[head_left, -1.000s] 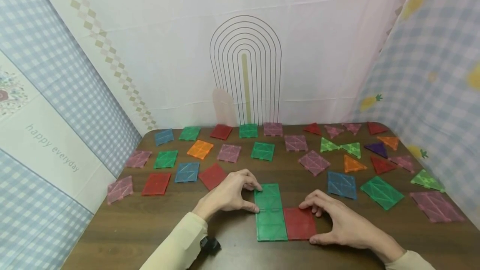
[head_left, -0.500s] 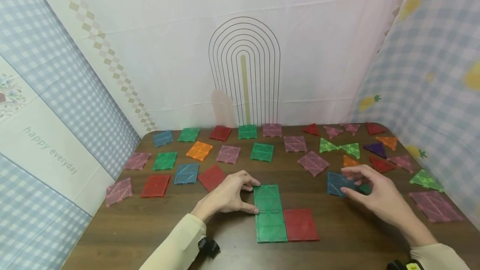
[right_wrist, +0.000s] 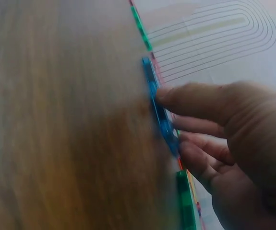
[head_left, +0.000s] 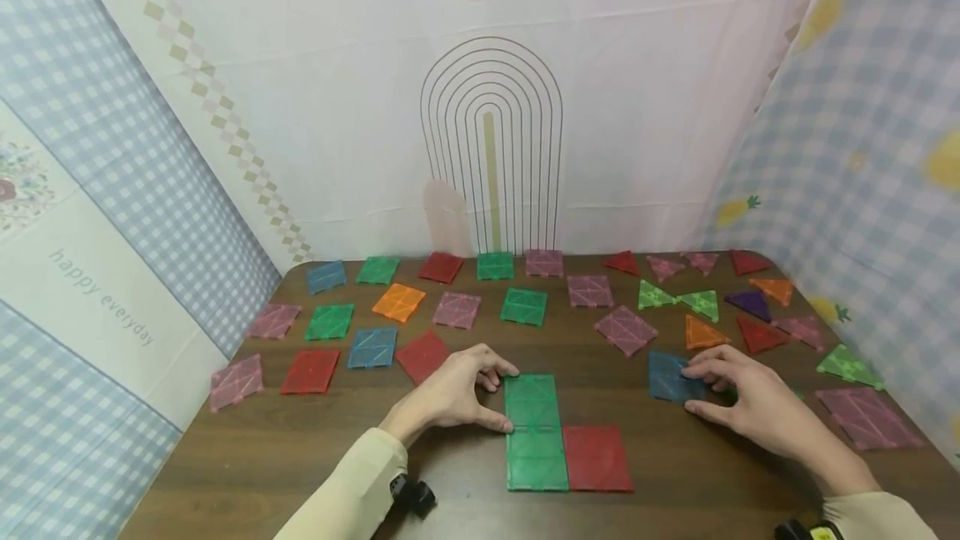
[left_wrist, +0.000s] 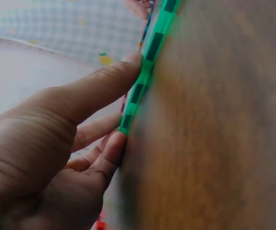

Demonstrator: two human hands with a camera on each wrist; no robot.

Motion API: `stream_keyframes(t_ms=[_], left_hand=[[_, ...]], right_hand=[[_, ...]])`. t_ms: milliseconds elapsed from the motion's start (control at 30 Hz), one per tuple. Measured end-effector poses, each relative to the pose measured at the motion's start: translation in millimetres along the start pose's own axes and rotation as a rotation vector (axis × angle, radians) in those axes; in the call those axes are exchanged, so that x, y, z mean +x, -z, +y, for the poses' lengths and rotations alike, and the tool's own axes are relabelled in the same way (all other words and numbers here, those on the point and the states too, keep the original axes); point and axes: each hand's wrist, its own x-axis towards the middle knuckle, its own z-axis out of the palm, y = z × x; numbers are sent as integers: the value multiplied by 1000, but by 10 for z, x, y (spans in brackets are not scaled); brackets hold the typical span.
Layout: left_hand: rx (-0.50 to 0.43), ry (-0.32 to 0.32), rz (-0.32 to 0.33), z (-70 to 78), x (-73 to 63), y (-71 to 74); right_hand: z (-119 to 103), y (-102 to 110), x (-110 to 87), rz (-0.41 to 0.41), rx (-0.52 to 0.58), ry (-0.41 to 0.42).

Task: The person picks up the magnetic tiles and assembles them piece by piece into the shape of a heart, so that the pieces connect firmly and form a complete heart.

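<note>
Two green square magnetic tiles [head_left: 534, 432] lie joined in a column, with a red square magnetic tile [head_left: 597, 458] against the lower one's right side. My left hand [head_left: 453, 394] holds the upper green tile by its left edge, thumb low and fingertips at the far corner; the left wrist view shows the thumb [left_wrist: 106, 81] on the tile's rim. Further right, my right hand [head_left: 757, 407] grips a blue square magnetic tile [head_left: 667, 377] by its right side. In the right wrist view, thumb and fingers meet the edge of this blue tile [right_wrist: 159, 108].
Loose square tiles in several colours lie across the back and left, including a red one [head_left: 311, 371] and an orange one [head_left: 399, 302]. Triangles such as an orange one [head_left: 703, 332] lie at the right. Cloth hangs behind the brown table [head_left: 247, 473].
My right hand has left the red tile, moved right and back to the blue tile, and taken hold of it. The blue tile has shifted slightly left. My left hand stays at the green tiles.
</note>
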Motion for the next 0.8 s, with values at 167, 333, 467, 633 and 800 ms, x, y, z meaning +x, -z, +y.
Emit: stream_keyframes(t_ms=[167,333,467,633,800], left_hand=[[-54,-1,3,-31,-9,-22],[-56,14,3,-37,-13,-13],[-53,18,4,-39,-10,-10],[-59,20,5,-35,-5,-18],[-63,20,7,-29,5,-19]], right_hand=[[-67,-32,3,-50,107,21],[-193,-166,69,-128,280,29],[-319,-302,144,-155,390,47],[-447,-454,232,-142,436,84],[-561,-551,309,-159,439,117]])
